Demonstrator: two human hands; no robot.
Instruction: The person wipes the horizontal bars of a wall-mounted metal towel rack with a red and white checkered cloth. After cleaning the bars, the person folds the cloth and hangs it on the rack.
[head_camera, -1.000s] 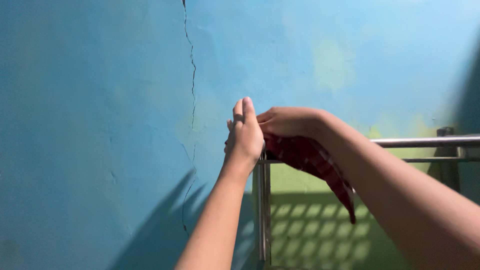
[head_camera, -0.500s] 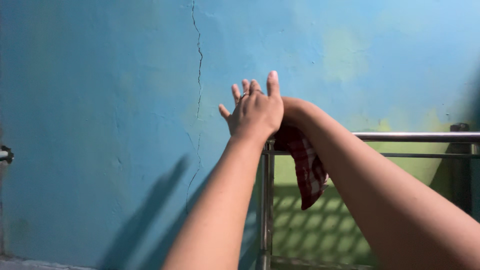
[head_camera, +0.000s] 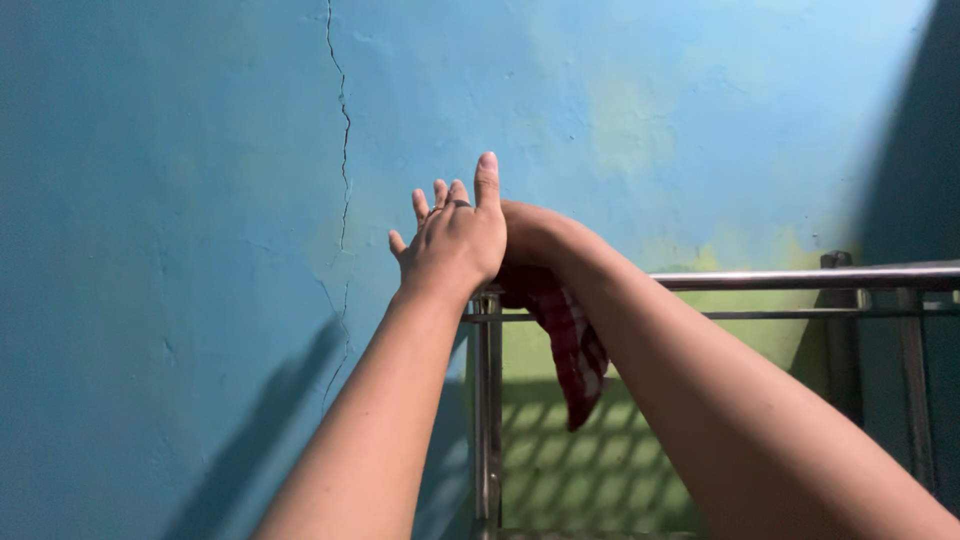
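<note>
Two bare forearms reach up and forward, converging at the wrists. The left hand (head_camera: 455, 240) is raised with its back to the camera, fingers (head_camera: 487, 178) spread and pointing upward, closed on nothing; a ring shows on one finger. The right hand (head_camera: 528, 232) lies just behind it, largely hidden by the left, wrist bent downward; whether its fingers are curled or loose cannot be made out. The right forearm crosses the lower right corner, the left rises from below.
</note>
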